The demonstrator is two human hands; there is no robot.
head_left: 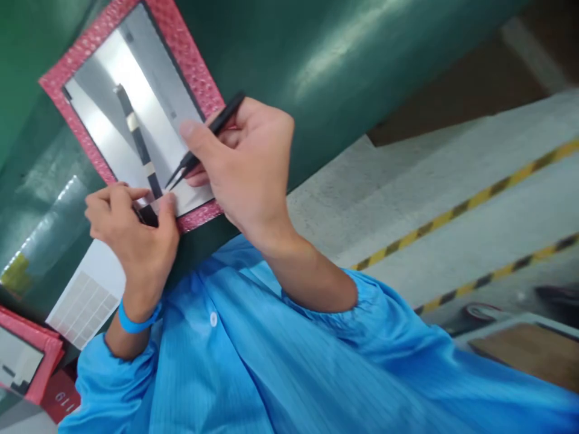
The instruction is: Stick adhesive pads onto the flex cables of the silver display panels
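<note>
A silvery rectangular panel [156,78] lies on pink bubble wrap [192,60]. A dark flex strip [138,138] with pale bands runs across the panel toward its near edge. My right hand [248,163] grips black tweezers [226,114], their tips apart just above the strip's near end. At that same end, my left hand [136,229] rests on the panel's edge, thumb and fingers bent around a dark piece with a clear film by the thumb. Whether the left fingers pinch this piece is hard to make out.
A white sheet of pale labels [85,301] lies beside my left wrist. Another panel in pink wrap [49,349] is at the lower left, on the green table [271,48]. Yellow-black floor tape [452,214] and a cart [529,349] are at the right.
</note>
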